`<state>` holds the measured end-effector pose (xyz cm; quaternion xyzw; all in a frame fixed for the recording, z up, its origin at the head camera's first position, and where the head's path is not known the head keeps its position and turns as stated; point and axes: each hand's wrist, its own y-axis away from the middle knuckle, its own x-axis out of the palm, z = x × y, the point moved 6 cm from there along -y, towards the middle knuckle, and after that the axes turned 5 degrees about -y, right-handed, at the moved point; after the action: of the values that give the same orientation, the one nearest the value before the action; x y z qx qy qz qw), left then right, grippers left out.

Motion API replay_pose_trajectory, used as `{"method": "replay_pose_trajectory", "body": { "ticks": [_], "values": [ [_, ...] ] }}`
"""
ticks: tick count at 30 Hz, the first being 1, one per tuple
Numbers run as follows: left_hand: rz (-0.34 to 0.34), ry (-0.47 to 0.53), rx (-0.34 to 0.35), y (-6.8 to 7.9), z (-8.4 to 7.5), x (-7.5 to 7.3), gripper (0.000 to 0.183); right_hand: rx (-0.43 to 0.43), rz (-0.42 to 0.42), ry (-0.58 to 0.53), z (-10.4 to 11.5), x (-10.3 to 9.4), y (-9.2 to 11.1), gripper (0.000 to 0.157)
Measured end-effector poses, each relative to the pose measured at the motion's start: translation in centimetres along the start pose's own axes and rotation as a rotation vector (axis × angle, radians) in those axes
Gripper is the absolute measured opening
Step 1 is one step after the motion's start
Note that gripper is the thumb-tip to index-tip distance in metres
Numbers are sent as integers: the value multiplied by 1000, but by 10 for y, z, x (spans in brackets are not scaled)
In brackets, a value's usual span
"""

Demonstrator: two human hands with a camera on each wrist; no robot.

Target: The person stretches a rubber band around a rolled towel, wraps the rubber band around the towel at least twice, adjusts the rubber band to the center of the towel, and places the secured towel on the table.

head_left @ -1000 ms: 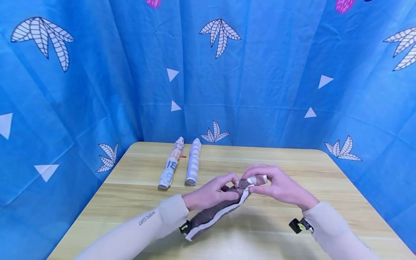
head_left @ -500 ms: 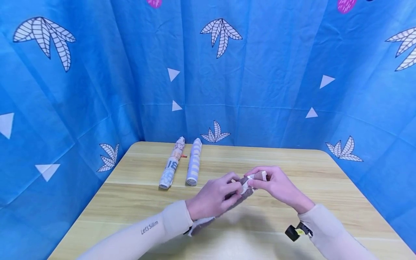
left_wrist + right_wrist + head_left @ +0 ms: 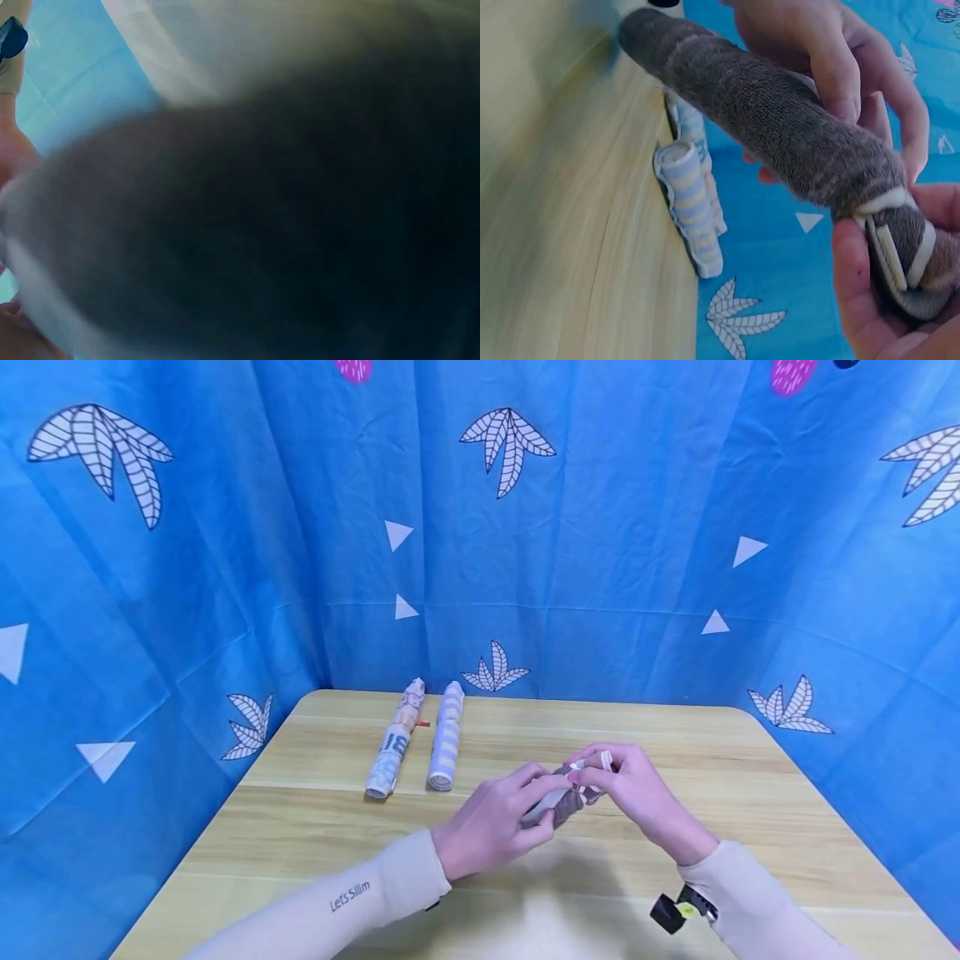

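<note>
A rolled brown towel with white edging is held up above the table between both hands. My left hand grips its middle, thumb and fingers curled round the roll. At its far right end, my right hand pinches the towel where white bands cross the brown cloth. In the head view, the hands hide most of the roll, with a short brown stretch showing between them. Dark, blurred cloth fills most of the left wrist view.
Two more rolled towels lie side by side at the back left of the wooden table: a patterned one with a small red tag and a purple-and-cream striped one. A blue printed curtain stands behind the table.
My left hand has rolled over the towel and now wraps it, and the long white edge is out of sight in the head view. My right hand stays at the end.
</note>
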<state>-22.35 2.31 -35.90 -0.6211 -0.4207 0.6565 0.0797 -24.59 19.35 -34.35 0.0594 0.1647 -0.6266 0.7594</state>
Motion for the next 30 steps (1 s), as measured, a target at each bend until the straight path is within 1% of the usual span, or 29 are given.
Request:
{"method": "replay_pose_trajectory", "body": {
  "ticks": [2, 5, 9, 13, 16, 18, 21, 24, 27, 29, 30],
  "values": [
    [11, -13, -23, -1, -2, 0, 41, 15, -9, -28, 1, 0, -1, 18],
    [53, -46, -74, -5, -3, 0, 41, 42, -26, -76, 0, 0, -1, 20],
    [103, -69, -132, -10, 2, 5, 34, 70, -53, -121, -5, 3, -3, 23],
    [133, -75, -160, -11, 9, 11, 33, 96, -73, -144, -13, 6, -4, 25],
    [138, -70, -164, -10, 12, 17, 27, 119, -94, -160, -18, 8, -5, 24],
    [129, -73, -152, -10, 13, 20, 20, 127, -109, -159, -20, 7, -5, 24],
    [108, -108, -106, -9, 13, 25, 13, 137, -127, -156, -23, 6, -7, 23],
    [91, -155, -37, -7, 13, 28, 9, 141, -136, -151, -26, 4, -9, 25],
    [89, -196, 30, -2, 15, 29, 8, 158, -149, -178, -31, 0, -11, 26],
    [94, -214, 56, 2, 17, 28, 8, 175, -145, -209, -34, -3, -13, 27],
    [96, -218, 58, 4, 19, 27, 9, 181, -139, -230, -35, -4, -13, 27]
  ]
}}
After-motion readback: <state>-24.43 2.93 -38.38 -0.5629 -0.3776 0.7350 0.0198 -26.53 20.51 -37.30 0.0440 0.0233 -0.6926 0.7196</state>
